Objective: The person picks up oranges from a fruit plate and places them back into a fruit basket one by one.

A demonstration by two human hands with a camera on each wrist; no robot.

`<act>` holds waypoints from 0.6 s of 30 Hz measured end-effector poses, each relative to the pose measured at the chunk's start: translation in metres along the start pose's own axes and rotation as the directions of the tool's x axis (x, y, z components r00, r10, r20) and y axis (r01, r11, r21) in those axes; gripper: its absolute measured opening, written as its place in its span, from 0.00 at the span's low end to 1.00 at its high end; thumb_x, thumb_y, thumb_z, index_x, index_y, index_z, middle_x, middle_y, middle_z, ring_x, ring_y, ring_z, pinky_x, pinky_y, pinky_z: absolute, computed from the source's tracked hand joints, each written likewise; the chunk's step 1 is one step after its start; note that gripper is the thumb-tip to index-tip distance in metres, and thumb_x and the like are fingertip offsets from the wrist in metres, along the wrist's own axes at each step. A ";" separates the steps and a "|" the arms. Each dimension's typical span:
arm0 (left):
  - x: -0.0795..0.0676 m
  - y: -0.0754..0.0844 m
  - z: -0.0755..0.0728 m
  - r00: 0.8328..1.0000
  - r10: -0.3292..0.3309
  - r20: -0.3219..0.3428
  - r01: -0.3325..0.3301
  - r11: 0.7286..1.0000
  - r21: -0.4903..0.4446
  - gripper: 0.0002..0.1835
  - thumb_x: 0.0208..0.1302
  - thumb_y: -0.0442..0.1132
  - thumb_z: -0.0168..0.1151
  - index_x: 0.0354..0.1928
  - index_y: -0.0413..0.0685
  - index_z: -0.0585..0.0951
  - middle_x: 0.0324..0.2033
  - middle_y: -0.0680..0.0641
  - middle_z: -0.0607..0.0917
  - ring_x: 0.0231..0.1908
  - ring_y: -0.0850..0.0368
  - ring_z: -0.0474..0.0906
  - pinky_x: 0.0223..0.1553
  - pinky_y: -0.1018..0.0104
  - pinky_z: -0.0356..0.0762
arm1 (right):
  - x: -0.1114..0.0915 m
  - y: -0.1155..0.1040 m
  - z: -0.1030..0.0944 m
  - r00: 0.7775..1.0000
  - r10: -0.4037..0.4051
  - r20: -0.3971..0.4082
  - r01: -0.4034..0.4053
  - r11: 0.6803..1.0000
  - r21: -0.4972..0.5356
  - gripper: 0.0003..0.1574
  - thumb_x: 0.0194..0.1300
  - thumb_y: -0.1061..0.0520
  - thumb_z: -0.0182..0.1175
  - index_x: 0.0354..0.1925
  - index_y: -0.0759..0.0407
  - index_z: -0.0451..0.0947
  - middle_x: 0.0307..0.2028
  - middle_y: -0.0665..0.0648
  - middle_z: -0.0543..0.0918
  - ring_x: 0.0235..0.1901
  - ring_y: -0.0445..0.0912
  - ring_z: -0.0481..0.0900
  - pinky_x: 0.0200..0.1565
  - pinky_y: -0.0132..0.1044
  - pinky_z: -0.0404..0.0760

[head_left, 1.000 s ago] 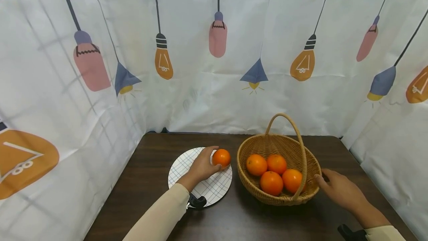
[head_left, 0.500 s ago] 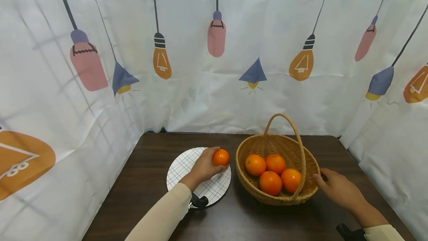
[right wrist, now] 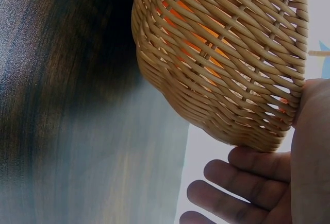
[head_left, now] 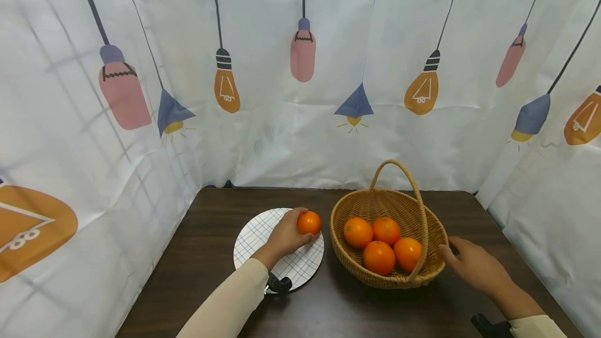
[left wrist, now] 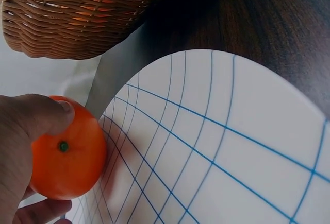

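Observation:
My left hand [head_left: 286,234] grips an orange [head_left: 309,222] between thumb and fingers at the right side of a round white plate [head_left: 300,270] with blue grid lines. In the left wrist view the orange [left wrist: 77,162] shows its green stem end, with the thumb over it; whether it touches the plate is hard to tell. At the right, my right hand [head_left: 481,267] holds the rim of a wicker basket [head_left: 357,267], thumb over the edge and fingers against the outside. The right wrist view has those fingers [right wrist: 245,185] fairly straight beside the weave. Several oranges [head_left: 379,257] lie in the basket.
The basket's tall arched handle [head_left: 424,228] rises over its right part. Dark wood table [head_left: 211,228] extends around plate and basket. A white curtain [head_left: 263,140] printed with lamps encloses the back and sides.
The scene has shifted slightly in the head view. Both hands, the orange, the plate and the basket keep nearly the same places relative to one another.

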State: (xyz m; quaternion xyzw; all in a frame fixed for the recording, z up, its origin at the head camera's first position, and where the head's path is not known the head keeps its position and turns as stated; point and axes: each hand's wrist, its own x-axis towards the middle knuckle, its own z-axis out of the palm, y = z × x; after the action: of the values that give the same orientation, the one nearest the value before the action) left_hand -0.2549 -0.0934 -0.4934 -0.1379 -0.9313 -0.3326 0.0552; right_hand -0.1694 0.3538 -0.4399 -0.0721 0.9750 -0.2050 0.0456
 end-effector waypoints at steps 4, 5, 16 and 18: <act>-0.003 0.000 0.000 1.000 -0.006 0.006 0.006 1.000 0.017 0.37 0.47 0.52 0.71 0.61 0.55 0.68 0.55 0.49 0.73 0.48 0.54 0.73 0.48 0.57 0.72 | 0.000 0.001 0.001 1.000 0.000 0.000 0.000 1.000 -0.002 0.48 0.68 0.30 0.39 0.62 0.71 0.63 0.53 0.70 0.75 0.43 0.58 0.79 0.38 0.57 0.76; -0.004 0.001 -0.001 1.000 -0.006 0.006 0.006 1.000 0.019 0.37 0.47 0.52 0.71 0.60 0.56 0.69 0.55 0.49 0.73 0.48 0.54 0.73 0.48 0.57 0.72 | -0.001 0.001 0.001 1.000 0.002 0.000 -0.002 1.000 -0.002 0.49 0.68 0.30 0.39 0.62 0.71 0.63 0.53 0.71 0.74 0.43 0.58 0.79 0.38 0.57 0.76; -0.008 0.007 -0.014 0.999 0.024 -0.046 -0.025 1.000 -0.004 0.37 0.46 0.51 0.71 0.60 0.54 0.70 0.55 0.50 0.74 0.49 0.54 0.73 0.48 0.56 0.73 | -0.001 -0.001 0.000 1.000 0.006 -0.004 -0.006 1.000 -0.008 0.48 0.67 0.30 0.39 0.62 0.71 0.64 0.53 0.70 0.75 0.43 0.58 0.79 0.37 0.57 0.76; -0.008 0.009 -0.016 0.998 0.041 -0.057 -0.042 0.999 -0.008 0.37 0.47 0.51 0.71 0.60 0.53 0.70 0.55 0.50 0.74 0.50 0.53 0.73 0.48 0.56 0.72 | -0.001 -0.001 0.000 1.000 0.007 -0.002 -0.007 1.000 -0.006 0.48 0.68 0.30 0.39 0.62 0.71 0.64 0.53 0.70 0.75 0.42 0.58 0.79 0.36 0.56 0.77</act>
State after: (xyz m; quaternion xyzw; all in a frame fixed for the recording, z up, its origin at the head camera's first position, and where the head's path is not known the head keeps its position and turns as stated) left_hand -0.2445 -0.0982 -0.4773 -0.1479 -0.9248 -0.3393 0.0880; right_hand -0.1685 0.3528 -0.4393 -0.0684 0.9760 -0.2019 0.0452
